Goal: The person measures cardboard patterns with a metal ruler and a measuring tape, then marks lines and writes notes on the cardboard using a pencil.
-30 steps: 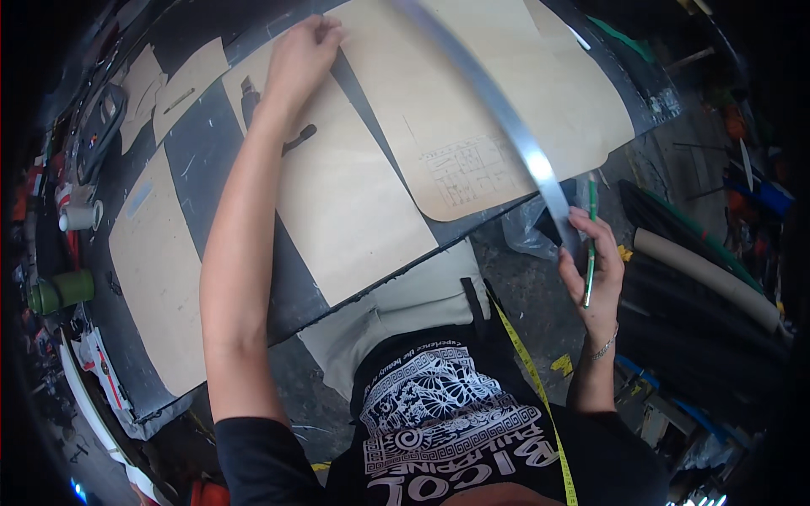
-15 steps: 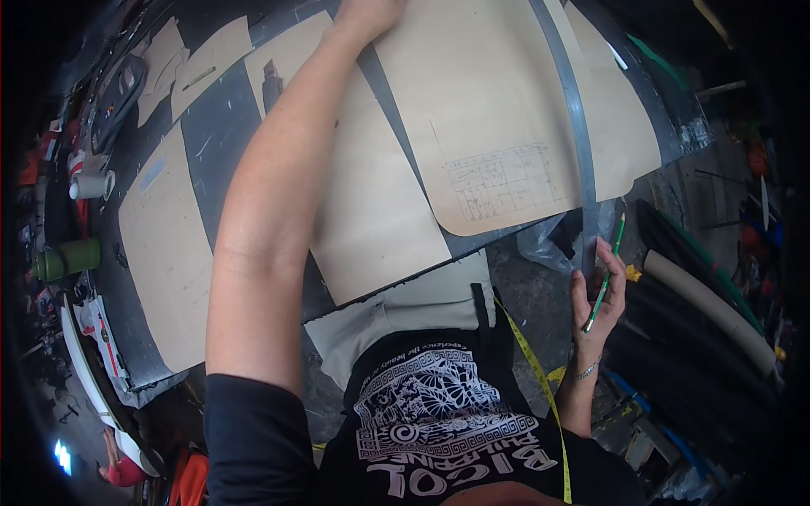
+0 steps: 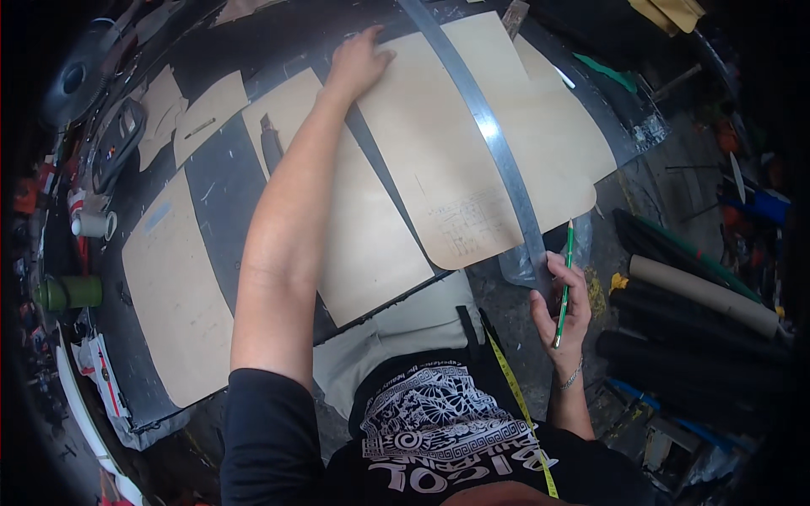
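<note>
So the right hand [image 3: 564, 314] at 4 o'clock's gripping a metal strip [image 3: 493, 133] plus green pencil [image 3: 565, 274]. Strip runs to 12 across brown paper [image 3: 422, 135]; left hand's [image 3: 358, 67] loosely spread there near 12.

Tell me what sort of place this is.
Probably a pattern-making workshop: brown paper pieces on a dark worktable, a long metal strip across one, and a tan roll nearby.

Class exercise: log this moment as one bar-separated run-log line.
left hand: at far left corner of brown paper sheet | right hand: holding near end of metal straightedge, plus green pencil | straightedge: extends over sheet
</note>
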### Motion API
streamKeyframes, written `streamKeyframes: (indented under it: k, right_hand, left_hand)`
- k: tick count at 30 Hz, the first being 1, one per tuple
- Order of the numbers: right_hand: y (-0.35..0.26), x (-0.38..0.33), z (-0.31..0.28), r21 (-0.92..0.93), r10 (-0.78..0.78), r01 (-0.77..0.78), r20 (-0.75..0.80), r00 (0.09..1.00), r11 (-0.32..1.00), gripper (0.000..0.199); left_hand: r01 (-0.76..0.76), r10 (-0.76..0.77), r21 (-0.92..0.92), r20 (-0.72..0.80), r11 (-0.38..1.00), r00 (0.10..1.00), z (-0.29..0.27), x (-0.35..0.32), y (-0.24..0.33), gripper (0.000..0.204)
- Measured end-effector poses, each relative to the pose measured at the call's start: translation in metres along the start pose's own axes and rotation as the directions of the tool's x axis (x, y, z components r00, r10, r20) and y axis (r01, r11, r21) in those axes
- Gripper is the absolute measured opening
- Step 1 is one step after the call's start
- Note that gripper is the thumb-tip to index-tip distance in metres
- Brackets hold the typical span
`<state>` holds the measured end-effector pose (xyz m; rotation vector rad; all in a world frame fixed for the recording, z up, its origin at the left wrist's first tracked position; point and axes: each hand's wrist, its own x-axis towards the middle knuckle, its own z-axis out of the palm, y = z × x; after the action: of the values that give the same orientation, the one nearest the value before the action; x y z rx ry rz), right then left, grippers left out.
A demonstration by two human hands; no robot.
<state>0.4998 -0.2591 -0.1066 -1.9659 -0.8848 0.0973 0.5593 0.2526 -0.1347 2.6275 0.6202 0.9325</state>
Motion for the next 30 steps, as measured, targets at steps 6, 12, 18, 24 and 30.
streamKeyframes:
  k: [6, 12, 18, 24, 30]
  right_hand:
    - [-0.012, 0.002, 0.022, 0.191, 0.036, -0.035, 0.0, 0.999, 0.981, 0.055]
    - [-0.04, 0.009, 0.039, 0.418, 0.147, -0.181, 0.112, 0.983, 0.89, 0.058]
    - [-0.059, 0.009, 0.064, 0.392, 0.211, -0.325, 0.307, 0.928, 0.86, 0.055]
    - [-0.069, -0.001, 0.083, 0.502, 0.138, -0.366, 0.433, 0.891, 0.784, 0.054]
    - [-0.068, -0.015, 0.097, 0.332, -0.118, -0.022, 0.397, 0.91, 0.943, 0.063]
  left_hand:
    - [-0.064, 0.059, -0.135, -0.036, 0.989, 0.998, -0.075, 0.019, 0.044, 0.03]
    - [0.298, -0.293, -0.029, 0.126, 0.954, 0.948, -0.196, -0.033, 0.077, 0.045]
    - [0.4, -0.399, 0.017, -0.044, 0.916, 0.916, -0.244, -0.177, -0.019, 0.049]
    - [0.609, -0.608, -0.034, 0.013, 0.793, 0.793, -0.272, -0.269, 0.01, 0.051]
    - [0.723, -0.714, -0.14, 0.116, 0.677, 0.691, -0.269, -0.317, -0.002, 0.042]
